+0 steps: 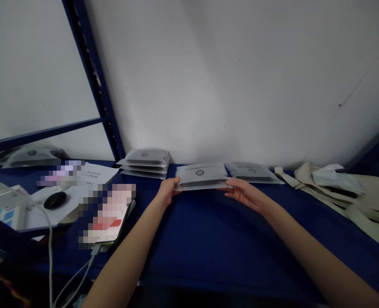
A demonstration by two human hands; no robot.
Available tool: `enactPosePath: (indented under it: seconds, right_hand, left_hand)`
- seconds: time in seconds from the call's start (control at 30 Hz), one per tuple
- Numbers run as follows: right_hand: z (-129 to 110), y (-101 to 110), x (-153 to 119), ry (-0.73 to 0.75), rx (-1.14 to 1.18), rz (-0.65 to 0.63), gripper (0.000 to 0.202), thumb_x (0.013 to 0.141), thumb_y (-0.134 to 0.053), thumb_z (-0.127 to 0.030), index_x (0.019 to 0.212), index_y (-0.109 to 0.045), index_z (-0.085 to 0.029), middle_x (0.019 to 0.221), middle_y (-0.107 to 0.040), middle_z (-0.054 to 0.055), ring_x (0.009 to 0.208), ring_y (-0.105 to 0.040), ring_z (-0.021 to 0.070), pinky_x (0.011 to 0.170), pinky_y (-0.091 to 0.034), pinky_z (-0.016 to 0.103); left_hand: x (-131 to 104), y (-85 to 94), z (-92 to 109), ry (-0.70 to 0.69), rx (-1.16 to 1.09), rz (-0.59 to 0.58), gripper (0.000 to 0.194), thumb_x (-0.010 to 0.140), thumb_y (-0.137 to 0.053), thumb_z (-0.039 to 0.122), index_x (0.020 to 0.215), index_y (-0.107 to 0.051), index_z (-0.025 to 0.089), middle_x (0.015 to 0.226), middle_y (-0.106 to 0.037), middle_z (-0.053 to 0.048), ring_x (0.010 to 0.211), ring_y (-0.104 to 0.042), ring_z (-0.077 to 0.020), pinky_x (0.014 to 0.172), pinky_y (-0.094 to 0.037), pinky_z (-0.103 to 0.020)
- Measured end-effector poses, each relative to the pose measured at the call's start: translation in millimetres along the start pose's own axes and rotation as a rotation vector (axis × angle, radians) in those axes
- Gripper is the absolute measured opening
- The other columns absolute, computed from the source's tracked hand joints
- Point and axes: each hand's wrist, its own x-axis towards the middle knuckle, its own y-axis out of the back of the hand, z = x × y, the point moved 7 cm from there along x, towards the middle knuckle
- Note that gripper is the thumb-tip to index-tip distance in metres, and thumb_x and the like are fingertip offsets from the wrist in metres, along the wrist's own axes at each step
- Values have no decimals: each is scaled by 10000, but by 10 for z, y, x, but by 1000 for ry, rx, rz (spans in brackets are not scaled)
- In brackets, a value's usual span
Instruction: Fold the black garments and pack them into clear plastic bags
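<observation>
A: Where is the packet, and what are the hands doing?

B: A frosted plastic packet (202,174) is at the centre, above the far part of a dark blue tabletop (202,244), near a pale wall (234,85). The left hand (168,191) grasps its left end and the right hand (245,194) its right end, thumbs at the upper edge and the other fingers curled below. Whether its far edge touches the tabletop, I cannot tell

A: What lies around it?

B: Just to its left is a stack of similar packets (146,161); just to its right, another frosted packet (253,172). Beige fabric (318,182) lies crumpled farther right. On the left are a smartphone (114,220) with a cable plugged in and a black computer mouse (55,200) on white paper (96,172)

A: How is this hold best managed?

B: In my judgement, with light, even pressure at both ends, keeping the packet level so the dark flat item inside doesn't slide. Fingers spread underneath would stop the soft plastic sagging

A: Can any writing be read?

B: Not surely. The held packet bears a dark round emblem and grey capitals that appear upside down, seemingly ending in "OS"; I can't confirm a brand. The paper's printed lines are too small to read, and the phone screen is mostly pixelated
</observation>
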Motion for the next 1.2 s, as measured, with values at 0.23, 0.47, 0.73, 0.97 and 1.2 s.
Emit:
enactPosePath:
  seconds: [0.23, 0.47, 0.73, 0.97, 1.2]
  right_hand:
    - [-187, -149, -19, 129, -15, 105, 33, 755, -584, -166, 777, -566, -182, 772, -603, 4, 686, -586, 97, 638, -528, 205]
    - [-552, -286, 2, 265, 27, 200, 82, 777, -538, -157, 715, -517, -208, 725, -581, -7, 774, -613, 123, 659, -508, 204]
    - [-835, -1133, 519, 289, 267, -134, 189, 764, -521, -74, 627, -463, -190, 632, -540, -45, 786, -658, 123, 611, -478, 168]
    - [-649, -1847, 1067, 105, 216, -149, 160, 852, -443, -88, 736, -491, -189, 683, -604, -2, 702, -646, 104, 564, -495, 170]
    - [-113, -2017, 1416, -120, 145, -14, 146, 917, -357, -126, 951, -499, -129, 623, -601, 20, 528, -597, 89, 459, -476, 156]
  left_hand:
    - [43, 6, 28, 18, -263, 38, 138, 830, -450, 142, 723, -537, 138, 621, -578, 14, 472, -520, -62, 472, -429, -165]
    - [38, 34, 3, 65, -296, 6, 231, 892, -354, 222, 699, -460, 154, 607, -596, -21, 461, -560, -87, 451, -413, -180]
    - [-23, -163, -20, -62, 54, -114, 179, 873, -385, 182, 728, -482, 142, 567, -589, 2, 382, -521, -79, 436, -376, -194]
    - [14, -194, -31, -128, 152, -122, 160, 837, -429, 139, 689, -490, 139, 584, -590, 4, 378, -512, -60, 429, -357, -182]
    - [39, -209, -27, -150, 190, -131, 117, 798, -484, 143, 694, -537, 135, 493, -556, 23, 390, -514, -67, 444, -374, -169]
